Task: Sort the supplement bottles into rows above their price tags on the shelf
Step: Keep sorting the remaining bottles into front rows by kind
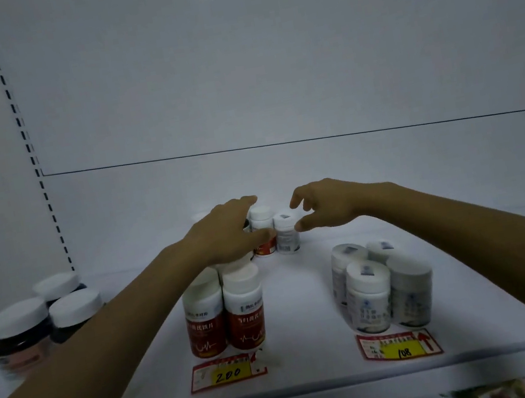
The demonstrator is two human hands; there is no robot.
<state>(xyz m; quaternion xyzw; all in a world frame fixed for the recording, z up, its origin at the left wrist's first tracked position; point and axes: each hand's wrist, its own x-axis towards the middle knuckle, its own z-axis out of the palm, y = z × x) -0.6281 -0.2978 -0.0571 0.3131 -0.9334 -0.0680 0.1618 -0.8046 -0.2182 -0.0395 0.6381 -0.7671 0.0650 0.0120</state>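
Observation:
Two red-labelled bottles (224,313) with white caps stand at the shelf front above the price tag marked 200 (227,373). Several white bottles (381,286) are grouped above the tag marked 108 (400,347). Further back stand a red-labelled bottle (263,230) and a small white bottle (286,233), side by side. My left hand (229,235) reaches over the red row, its fingers around the far red-labelled bottle. My right hand (321,206) hovers just right of the small white bottle, fingers loosely curved, holding nothing.
Three dark bottles (41,319) with white caps stand at the left end of the white shelf (310,329). The shelf's back wall and slotted uprights (26,144) frame the space. A lower shelf shows below the front edge.

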